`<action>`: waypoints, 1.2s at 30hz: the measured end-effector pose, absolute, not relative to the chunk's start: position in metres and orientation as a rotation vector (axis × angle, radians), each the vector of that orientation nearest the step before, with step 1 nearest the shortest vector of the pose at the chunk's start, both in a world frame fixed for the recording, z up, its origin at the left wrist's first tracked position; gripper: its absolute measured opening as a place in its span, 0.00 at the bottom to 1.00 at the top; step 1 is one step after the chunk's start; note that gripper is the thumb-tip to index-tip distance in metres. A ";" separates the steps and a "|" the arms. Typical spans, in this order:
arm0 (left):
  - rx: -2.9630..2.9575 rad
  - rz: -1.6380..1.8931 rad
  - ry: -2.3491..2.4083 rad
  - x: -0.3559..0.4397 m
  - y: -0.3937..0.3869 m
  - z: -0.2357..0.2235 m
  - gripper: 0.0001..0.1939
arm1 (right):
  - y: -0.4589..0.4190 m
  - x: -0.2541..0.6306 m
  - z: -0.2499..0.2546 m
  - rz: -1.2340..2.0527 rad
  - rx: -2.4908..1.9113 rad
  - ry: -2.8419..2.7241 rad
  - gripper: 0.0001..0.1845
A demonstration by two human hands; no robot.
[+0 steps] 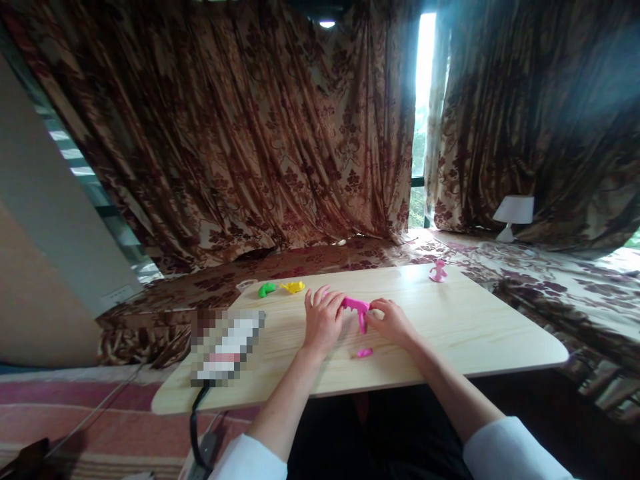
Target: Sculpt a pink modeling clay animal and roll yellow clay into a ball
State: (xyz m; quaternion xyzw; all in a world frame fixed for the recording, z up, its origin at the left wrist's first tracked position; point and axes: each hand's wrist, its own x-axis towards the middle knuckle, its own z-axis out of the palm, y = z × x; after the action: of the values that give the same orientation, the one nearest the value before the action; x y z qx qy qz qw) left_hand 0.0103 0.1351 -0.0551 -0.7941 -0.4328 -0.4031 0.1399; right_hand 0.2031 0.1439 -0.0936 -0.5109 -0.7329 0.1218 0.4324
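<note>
A bright pink toy gun [356, 305] lies between my two hands, low over the table, its handle pointing towards me. My left hand [323, 319] is closed over its left end and hides that part. At the right end, by the handle, the fingers of my right hand [393, 321] pinch the toy. A small pink piece [365, 353] rests on the table just below the handle, touched by neither hand. Beyond my left hand are a yellow toy [293, 287] and a green curved toy [267, 290], side by side.
The pale wooden table [465, 327] has a pink figure on a round base [439, 271] at its far right. A blurred-out flat object [230, 350] with a black cable [194, 427] occupies the left side. Patterned curtains [280, 133] hang behind, and a white lamp [514, 210] stands at right.
</note>
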 end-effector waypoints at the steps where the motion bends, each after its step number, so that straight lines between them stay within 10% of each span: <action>1: -2.296 -1.166 -1.248 0.010 0.135 -0.055 0.15 | 0.144 0.202 -0.094 0.274 -1.293 -1.855 0.08; 36: -2.343 -1.138 -1.206 0.010 0.131 -0.058 0.14 | 0.139 0.203 -0.090 0.075 -1.429 -2.047 0.10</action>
State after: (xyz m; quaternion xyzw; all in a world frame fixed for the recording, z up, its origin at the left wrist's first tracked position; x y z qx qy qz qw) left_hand 0.0099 0.1306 -0.0578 -0.8087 -0.4163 -0.3930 0.1352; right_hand 0.2033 0.1390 -0.0895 -0.5427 -0.7774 0.0286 0.3167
